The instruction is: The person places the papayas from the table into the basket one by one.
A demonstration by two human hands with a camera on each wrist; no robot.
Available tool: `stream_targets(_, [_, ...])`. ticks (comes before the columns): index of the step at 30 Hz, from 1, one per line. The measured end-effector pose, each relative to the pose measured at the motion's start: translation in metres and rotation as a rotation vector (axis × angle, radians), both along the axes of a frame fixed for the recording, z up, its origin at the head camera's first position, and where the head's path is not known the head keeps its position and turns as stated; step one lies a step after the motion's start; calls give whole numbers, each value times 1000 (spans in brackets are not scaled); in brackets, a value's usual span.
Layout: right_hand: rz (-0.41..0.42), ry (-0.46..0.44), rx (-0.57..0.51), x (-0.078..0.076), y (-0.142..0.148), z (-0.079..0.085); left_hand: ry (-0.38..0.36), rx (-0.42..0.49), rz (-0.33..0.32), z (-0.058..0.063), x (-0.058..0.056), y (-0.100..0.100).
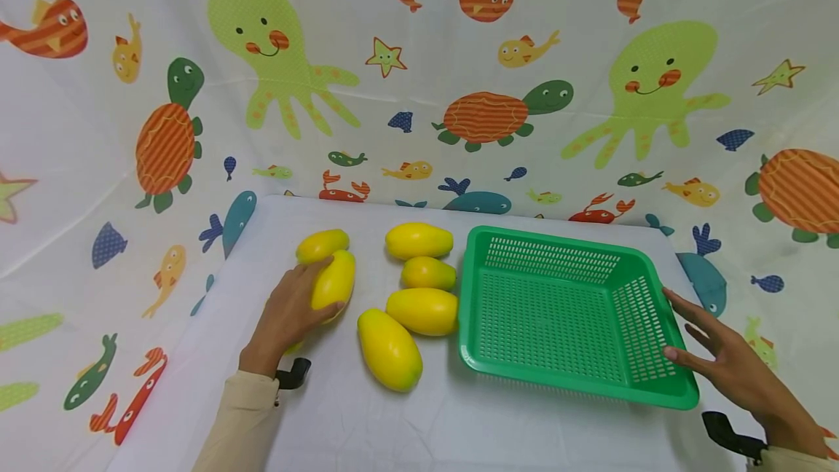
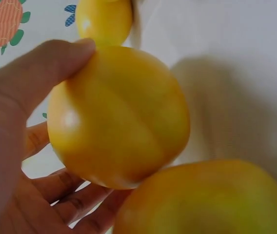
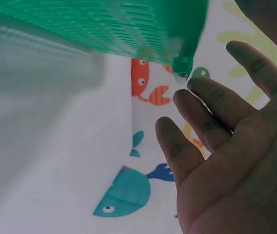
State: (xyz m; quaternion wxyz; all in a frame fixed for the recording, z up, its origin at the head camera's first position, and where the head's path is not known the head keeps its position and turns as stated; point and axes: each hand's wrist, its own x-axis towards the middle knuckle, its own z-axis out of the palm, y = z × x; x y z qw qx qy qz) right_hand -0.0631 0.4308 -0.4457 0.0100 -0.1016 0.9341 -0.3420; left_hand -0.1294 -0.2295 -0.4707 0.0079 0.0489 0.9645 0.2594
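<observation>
Yellow fruit [image 1: 337, 282] is sitting in the left hand [image 1: 291, 312], toward the desk's [image 1: 472, 435] far left corner; thumb and fingers are curling round it, gripping. Whether it is resting on the desk or hanging clear, cannot tell. A second fruit [image 1: 321, 245] is lying just behind, touching or nearly; a third fruit [image 1: 295, 347] is barely peeking out below the same hand. Likely trouble: these neighbours are crowding the grip, so a nudge could be sending one rolling toward the left edge. Smooth, rounded skin could also be slipping from the fingers.

Farther right, four more fruits [image 1: 390, 349] are lying mid-desk, one about touching the green basket [image 1: 570, 377]. Right hand [image 1: 727, 370] is spreading at the basket's right rim, grasping nothing; firm contact, cannot tell. Bumped while so loosely steadied, the basket could be sliding toward the desk's right edge.
</observation>
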Motion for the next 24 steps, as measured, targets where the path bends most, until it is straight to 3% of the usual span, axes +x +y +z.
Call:
stream_targets(15, [21,-67,-62,1,12,-8,103,60,-98,35,1,21])
stream_targets(24, [37,-101,-69,0,15,-11,119,99,-150,56,2,38])
